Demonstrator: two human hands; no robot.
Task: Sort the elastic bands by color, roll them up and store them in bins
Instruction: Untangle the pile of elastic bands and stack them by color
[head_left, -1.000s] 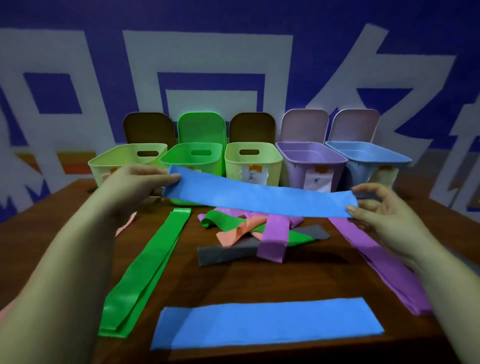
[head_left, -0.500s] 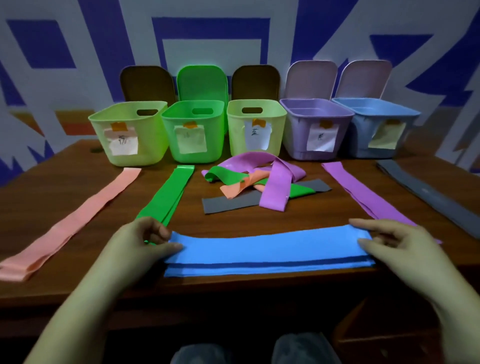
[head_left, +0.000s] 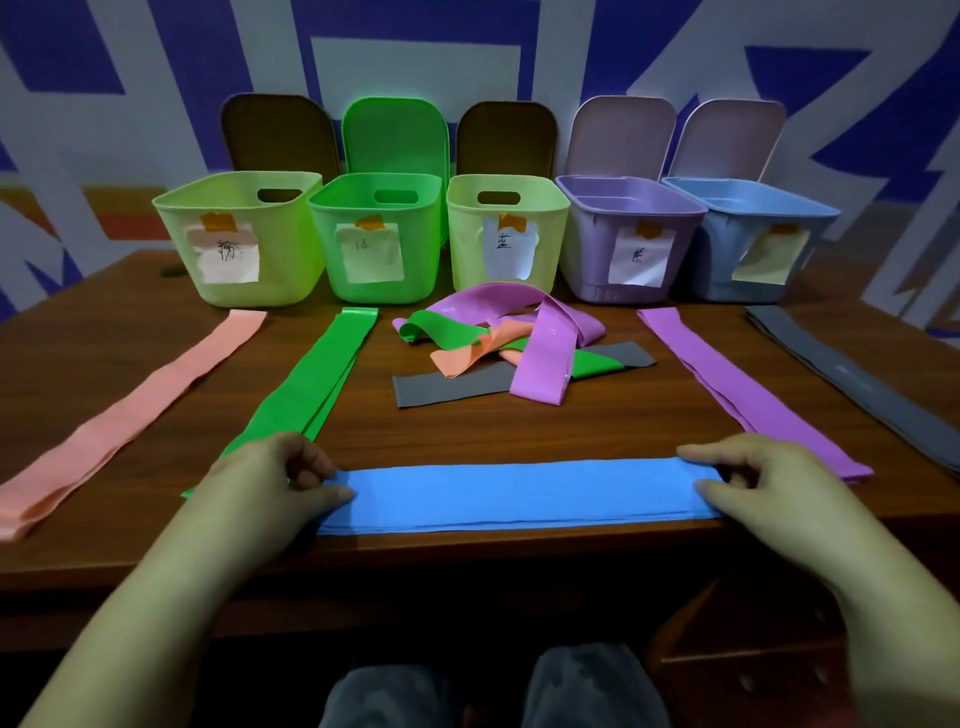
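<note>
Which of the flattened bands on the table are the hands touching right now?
The blue band, lying crosswise along the table's near edge. The left hand and right hand each hold one end; the pink, green, purple and grey strips lie untouched, running lengthwise toward the bins.

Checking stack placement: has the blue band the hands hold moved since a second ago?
Yes. The blue band came down and toward the person, from up in front of the bins to flat at the table's near edge.
</note>
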